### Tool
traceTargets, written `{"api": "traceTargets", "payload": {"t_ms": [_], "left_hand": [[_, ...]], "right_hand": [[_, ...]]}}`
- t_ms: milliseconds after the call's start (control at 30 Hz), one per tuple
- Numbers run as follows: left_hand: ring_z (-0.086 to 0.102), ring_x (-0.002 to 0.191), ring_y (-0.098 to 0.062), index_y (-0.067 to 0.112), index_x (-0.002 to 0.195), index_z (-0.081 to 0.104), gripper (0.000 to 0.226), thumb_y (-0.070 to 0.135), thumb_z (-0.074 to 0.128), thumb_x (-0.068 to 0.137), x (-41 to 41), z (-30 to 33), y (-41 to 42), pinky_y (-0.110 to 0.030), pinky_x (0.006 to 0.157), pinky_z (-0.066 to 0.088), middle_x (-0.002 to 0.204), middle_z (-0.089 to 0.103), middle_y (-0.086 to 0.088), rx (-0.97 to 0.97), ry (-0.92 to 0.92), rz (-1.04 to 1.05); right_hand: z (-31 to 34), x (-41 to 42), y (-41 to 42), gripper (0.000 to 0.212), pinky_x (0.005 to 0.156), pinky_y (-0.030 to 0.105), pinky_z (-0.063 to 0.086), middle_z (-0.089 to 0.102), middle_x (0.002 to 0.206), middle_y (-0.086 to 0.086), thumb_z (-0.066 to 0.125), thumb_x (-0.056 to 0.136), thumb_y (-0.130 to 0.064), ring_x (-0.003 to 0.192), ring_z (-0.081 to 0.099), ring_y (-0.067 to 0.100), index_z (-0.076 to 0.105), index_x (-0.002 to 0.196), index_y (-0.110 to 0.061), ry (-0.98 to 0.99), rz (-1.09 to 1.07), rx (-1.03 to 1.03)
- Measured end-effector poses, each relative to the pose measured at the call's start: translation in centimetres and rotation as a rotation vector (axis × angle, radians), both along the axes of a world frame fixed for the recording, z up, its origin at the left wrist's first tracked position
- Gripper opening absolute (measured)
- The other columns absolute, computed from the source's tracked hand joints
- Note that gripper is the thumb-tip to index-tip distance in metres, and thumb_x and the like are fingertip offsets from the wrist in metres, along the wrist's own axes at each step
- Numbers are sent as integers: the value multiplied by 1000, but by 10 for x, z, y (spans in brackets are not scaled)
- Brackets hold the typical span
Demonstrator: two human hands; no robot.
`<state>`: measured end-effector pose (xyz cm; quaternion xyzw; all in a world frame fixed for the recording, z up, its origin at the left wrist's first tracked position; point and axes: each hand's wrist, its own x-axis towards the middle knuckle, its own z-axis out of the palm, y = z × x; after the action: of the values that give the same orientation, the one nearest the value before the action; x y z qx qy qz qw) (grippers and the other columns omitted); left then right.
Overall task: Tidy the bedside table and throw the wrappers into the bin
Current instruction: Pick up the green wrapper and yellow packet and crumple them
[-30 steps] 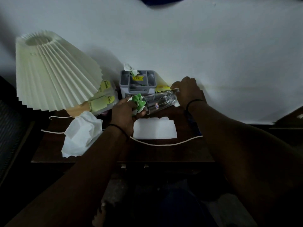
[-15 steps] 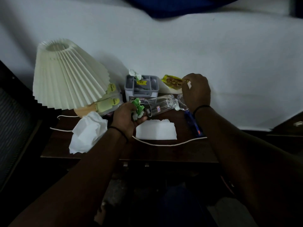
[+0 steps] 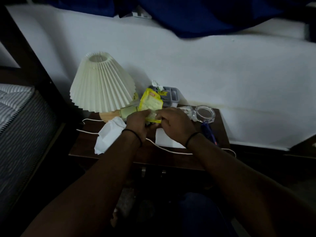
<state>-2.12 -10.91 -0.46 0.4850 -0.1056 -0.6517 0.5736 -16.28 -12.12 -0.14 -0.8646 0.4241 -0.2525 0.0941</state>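
From the head camera, left hand (image 3: pixel 136 123) and right hand (image 3: pixel 174 124) both gripping a yellow wrapper (image 3: pixel 150 104) above the bedside table (image 3: pixel 171 158), lamp (image 3: pixel 102 82) standing left, crumpled tissue (image 3: pixel 109 134) lying beside, plastic bottle (image 3: pixel 200 113) resting right.

A pleated lamp (image 3: pixel 102 82) crowds the bedside table's (image 3: pixel 171 158) left rear corner. Crumpled tissue (image 3: pixel 109 134), a white cord (image 3: pixel 169 150), a grey organiser (image 3: pixel 172 96) and a glass dish (image 3: pixel 205 114) clutter the top. Bare wood shows along the front edge.
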Motion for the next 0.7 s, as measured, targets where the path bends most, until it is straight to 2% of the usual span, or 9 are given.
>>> {"api": "traceTargets", "payload": {"t_ms": [67, 167, 267, 333, 400, 500, 600, 700], "left_hand": [[60, 72, -25, 2, 114, 58, 19, 2, 53, 95, 7, -7, -4, -26, 43, 55, 105, 62, -17, -3, -39, 70], [63, 76, -28, 3, 116, 56, 22, 0, 53, 95, 12, -18, -6, -27, 44, 56, 111, 62, -19, -24, -91, 72], [63, 83, -32, 1, 114, 55, 21, 0, 54, 93, 17, -30, -10, -29, 47, 57, 113, 62, -21, -15, -101, 74], [64, 86, -34, 1, 112, 57, 20, 0, 54, 92, 19, -37, -12, -32, 50, 59, 113, 63, -22, -13, -114, 92], [65, 86, -34, 3, 114, 60, 24, 1, 53, 91, 18, -44, -12, -34, 54, 60, 111, 66, -20, -17, -136, 97], [65, 84, -33, 1, 120, 60, 29, 0, 52, 92, 16, -49, -14, -32, 53, 59, 110, 66, -20, -23, -138, 95], [65, 83, -32, -1, 122, 58, 30, 0, 51, 92, 17, -52, -15, -32, 53, 59, 110, 66, -20, -12, -122, 94], [65, 78, -31, -2, 122, 58, 30, 0, 52, 92, 18, -55, -14, -31, 52, 58, 109, 66, -20, -4, -120, 96]], "right_hand": [[4, 3, -8, 28, 81, 39, 52, 74, 101, 13, 49, 85, -8, 95, 66, 34, 75, 95, -6, -138, -65, 29], [9, 8, -33, 25, 78, 32, 50, 75, 93, 9, 52, 86, -4, 92, 66, 30, 76, 92, -9, -235, -214, -36], [5, 17, -70, 35, 91, 40, 48, 70, 116, 8, 49, 84, -9, 111, 59, 35, 74, 107, -16, -24, -316, -32], [-1, 24, -93, 41, 105, 42, 38, 55, 140, 6, 52, 85, -13, 128, 46, 35, 69, 119, -26, 136, -365, 63], [-7, 31, -113, 44, 109, 45, 29, 43, 150, 5, 53, 86, -16, 136, 37, 34, 66, 124, -36, 236, -371, 143], [-13, 39, -131, 47, 109, 47, 29, 43, 148, 3, 53, 86, -19, 134, 38, 36, 62, 127, -41, 347, -338, 183], [-18, 43, -137, 50, 105, 48, 33, 52, 140, 5, 50, 85, -15, 129, 43, 39, 59, 129, -37, 334, -351, 225], [-23, 45, -135, 38, 92, 41, 44, 66, 116, 10, 49, 79, -11, 115, 55, 40, 67, 111, -22, 239, -403, 174]]}}
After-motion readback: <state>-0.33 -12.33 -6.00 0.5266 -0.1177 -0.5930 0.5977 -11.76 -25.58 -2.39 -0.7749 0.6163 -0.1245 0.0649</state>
